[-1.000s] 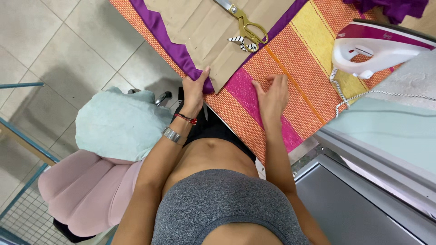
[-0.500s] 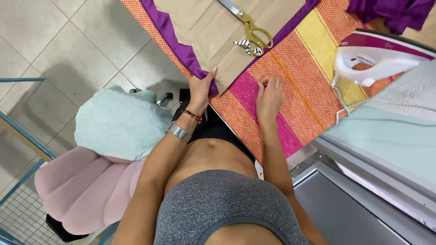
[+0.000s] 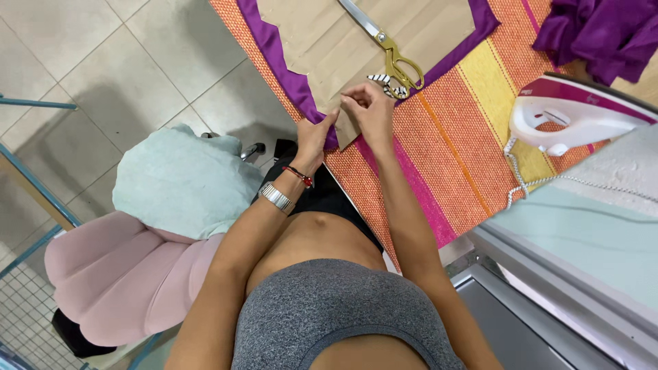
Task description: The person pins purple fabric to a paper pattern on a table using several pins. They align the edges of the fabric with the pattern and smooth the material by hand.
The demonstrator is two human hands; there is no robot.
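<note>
The brown paper pattern [image 3: 363, 41] is lying flat on a strip of purple fabric [image 3: 274, 58], and both are resting on the striped orange, pink and yellow cloth [image 3: 452, 130] that is covering the counter. The near corner of the paper is sitting at the counter edge closest to the person, and the purple fabric is showing as a narrow border around it.

The left hand [image 3: 314, 137] is pressing down on the purple border just beside that corner, with the fingers closed on the edge of the fabric. The right hand [image 3: 370, 109] is pinching the corner of the paper between its fingertips; I cannot tell if it is also holding a pin or another small thing.

To do this step well, I think the paper should be kept flat and the fabric under it smooth, so the left hand should be holding the layers without pulling them sideways. The right hand should be working only at the corner, so that the even purple border is not shifting.

The gold-handled scissors [image 3: 394, 55] are lying on the paper just beyond the right hand, beside a small black-and-white striped thing [image 3: 384, 83]. Farther right a white and pink iron [image 3: 569, 113] is standing, and more purple cloth [image 3: 596, 31] is lying bunched behind it. On the left, a pink chair [image 3: 116, 281] is carrying a pale green bundle [image 3: 178, 181].
</note>
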